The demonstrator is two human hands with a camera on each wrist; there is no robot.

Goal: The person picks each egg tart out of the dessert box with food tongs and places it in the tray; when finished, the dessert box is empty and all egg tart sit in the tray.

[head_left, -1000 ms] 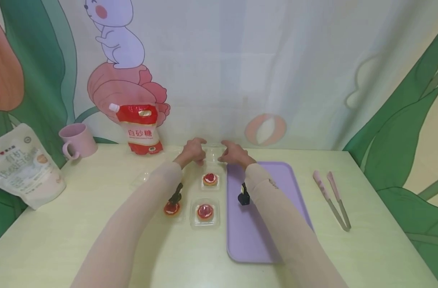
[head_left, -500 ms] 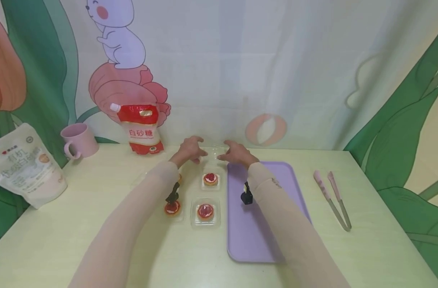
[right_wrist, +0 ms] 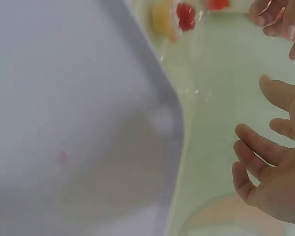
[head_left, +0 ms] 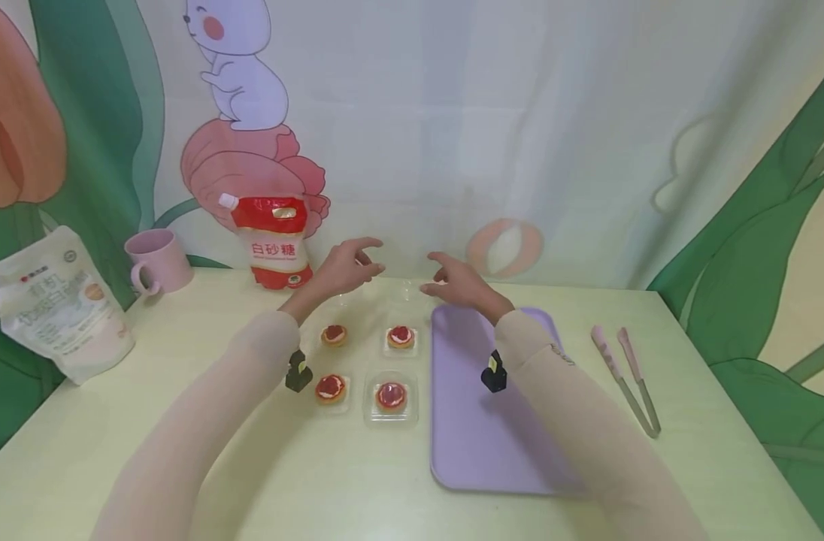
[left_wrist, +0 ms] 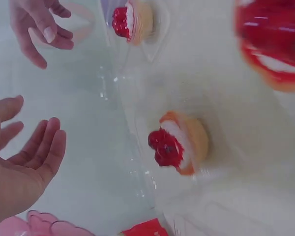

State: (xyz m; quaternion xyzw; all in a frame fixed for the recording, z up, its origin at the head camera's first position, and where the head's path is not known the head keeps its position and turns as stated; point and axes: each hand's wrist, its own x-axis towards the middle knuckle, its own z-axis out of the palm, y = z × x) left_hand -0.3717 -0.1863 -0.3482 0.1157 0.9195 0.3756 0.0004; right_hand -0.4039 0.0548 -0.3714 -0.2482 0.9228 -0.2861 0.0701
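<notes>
My left hand [head_left: 347, 269] hovers over the table's far edge, fingers loosely bent and holding nothing. Across a gap from it, my right hand [head_left: 458, 282] is likewise raised and holds nothing, above the tray's far end. Below and between them, faint clear plastic [head_left: 407, 291] lies at the back of the table. Nearer are several small red-topped tarts: one front right [head_left: 392, 396] in a clear plastic box [head_left: 368, 418], one front left [head_left: 330, 388], one back right [head_left: 401, 336] and one back left [head_left: 334, 334]. In the left wrist view, the closest tart [left_wrist: 177, 143] sits on clear plastic.
A purple tray [head_left: 480, 451] lies right of the tarts, under my right forearm. Pink-handled tongs [head_left: 630, 383] rest farther right. At the back left stand a red-and-white sugar pouch [head_left: 274, 244], a pink mug [head_left: 165, 259] and a pale pouch [head_left: 67, 308]. A printed curtain [head_left: 385, 150] hangs behind.
Both hands have left the clear plastic at the back, lifting and spreading apart, the left leftward and the right rightward. The back-left tart, hidden by the left arm before, now shows.
</notes>
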